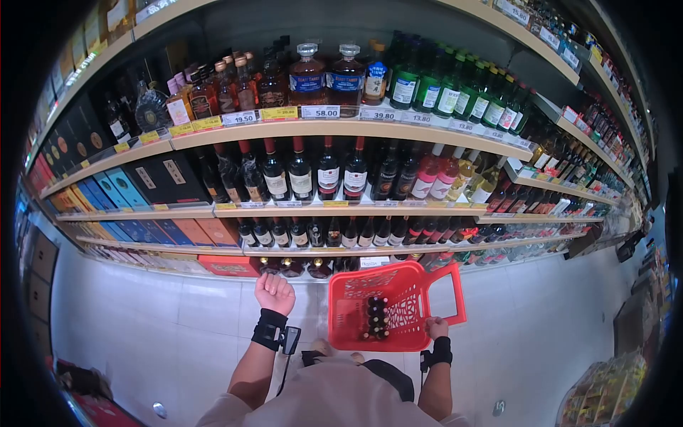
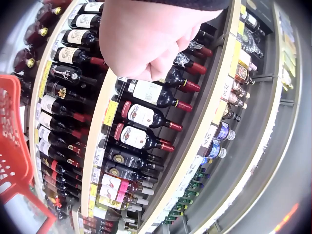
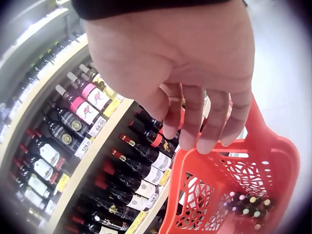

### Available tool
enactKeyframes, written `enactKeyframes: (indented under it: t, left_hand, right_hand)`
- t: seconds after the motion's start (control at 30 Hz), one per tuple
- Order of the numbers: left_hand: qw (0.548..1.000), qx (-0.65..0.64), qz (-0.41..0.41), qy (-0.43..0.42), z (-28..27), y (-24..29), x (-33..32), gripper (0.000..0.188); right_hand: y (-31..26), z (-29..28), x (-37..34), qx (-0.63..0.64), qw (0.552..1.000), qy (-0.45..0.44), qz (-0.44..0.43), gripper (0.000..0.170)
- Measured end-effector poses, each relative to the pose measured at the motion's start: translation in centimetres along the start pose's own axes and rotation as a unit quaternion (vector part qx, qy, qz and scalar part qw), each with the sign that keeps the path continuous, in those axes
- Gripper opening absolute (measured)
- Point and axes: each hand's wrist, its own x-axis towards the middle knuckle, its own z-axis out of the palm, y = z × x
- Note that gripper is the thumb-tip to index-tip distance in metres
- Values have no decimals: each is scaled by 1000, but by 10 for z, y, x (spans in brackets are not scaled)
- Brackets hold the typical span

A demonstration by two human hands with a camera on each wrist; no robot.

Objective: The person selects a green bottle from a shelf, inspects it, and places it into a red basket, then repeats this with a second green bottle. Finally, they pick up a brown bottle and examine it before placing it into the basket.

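In the head view the right hand (image 1: 437, 328) grips the handle of a red shopping basket (image 1: 346, 309). The right wrist view shows that hand (image 3: 180, 63) with its fingers curled round the handle, above the basket (image 3: 287, 170). Several small dark bottles (image 3: 247, 210) with light caps stand together inside it. My left hand (image 1: 275, 293) is raised in front of the lowest shelf, fingers curled in and holding nothing. Seen from the left wrist, this hand (image 2: 146, 41) is a fist in front of red-capped wine bottles (image 2: 141, 114), with no visible contact.
Shelves of bottles span the front, with price tags along the shelf edges (image 1: 341, 128). Green bottles (image 1: 429, 92) stand upper right, boxed goods (image 1: 167, 178) at left. A red box (image 1: 229, 265) lies low down. A stocked display (image 1: 605, 391) stands at lower right on the pale tiled floor (image 1: 526, 306).
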Motion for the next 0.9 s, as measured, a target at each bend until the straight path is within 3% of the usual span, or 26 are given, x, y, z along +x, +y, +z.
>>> enactKeyframes:
  t: [0.1,0.23,0.33,0.57,0.7,0.9]
  left_hand:
    - [1000,-8,-8,3,4,-12,-4,41]
    - [999,-2,-6,54,5,-33,-7,43]
    - [998,15,-13,62,2,-38,-3,42]
    - [998,22,-40,50,-9,-35,38,36]
    - [995,44,-58,73,9,-19,75,33]
    - [996,34,-76,38,32,26,129,35]
  right_hand:
    - [0,-8,-4,47,998,-8,36,22]
    - [13,-13,-10,40,999,-6,0,32]
    - [24,-8,-19,-54,997,39,-44,31]
    - [34,0,-25,5,999,33,40,25]
    - [12,14,-20,96,990,53,85,18]
    - [-60,49,-16,115,992,51,26,23]
